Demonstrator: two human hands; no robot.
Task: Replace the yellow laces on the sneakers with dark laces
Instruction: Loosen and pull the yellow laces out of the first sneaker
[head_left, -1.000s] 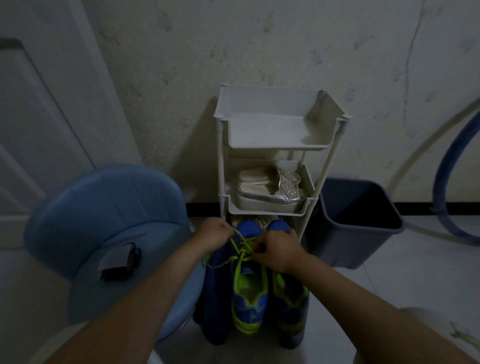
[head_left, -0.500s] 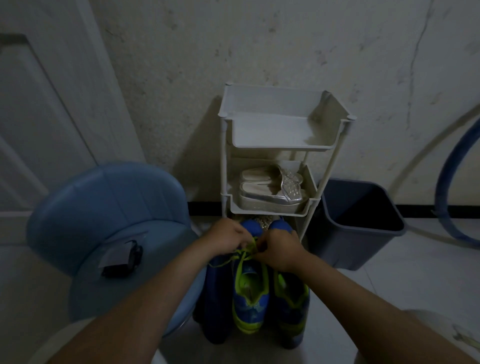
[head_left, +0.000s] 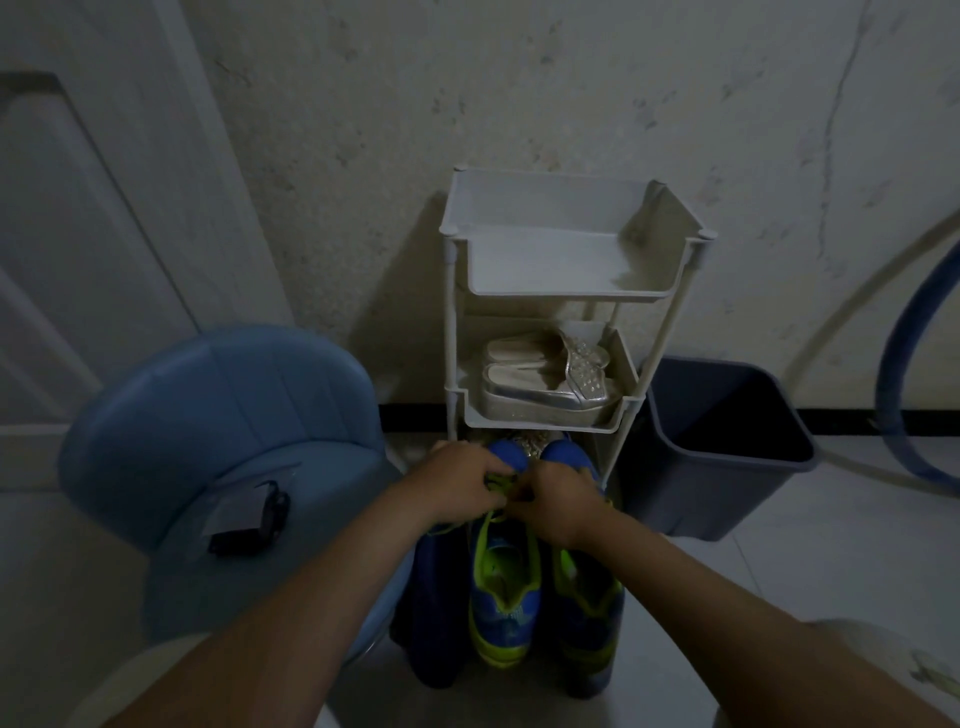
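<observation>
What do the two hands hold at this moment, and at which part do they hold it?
The left hand and the right hand both pinch the yellow lace of one sneaker, near the toe end of its lacing. The exact spot is hidden.

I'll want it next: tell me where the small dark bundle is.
In the head view it is on the left: the small dark bundle lies with a clear bag on the seat of the blue chair, left of the blue sneakers.

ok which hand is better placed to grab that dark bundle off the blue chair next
Left. The dark bundle lies on the blue chair, nearer the left hand; the right hand would have to cross over. Both pinch the yellow lace.
</observation>
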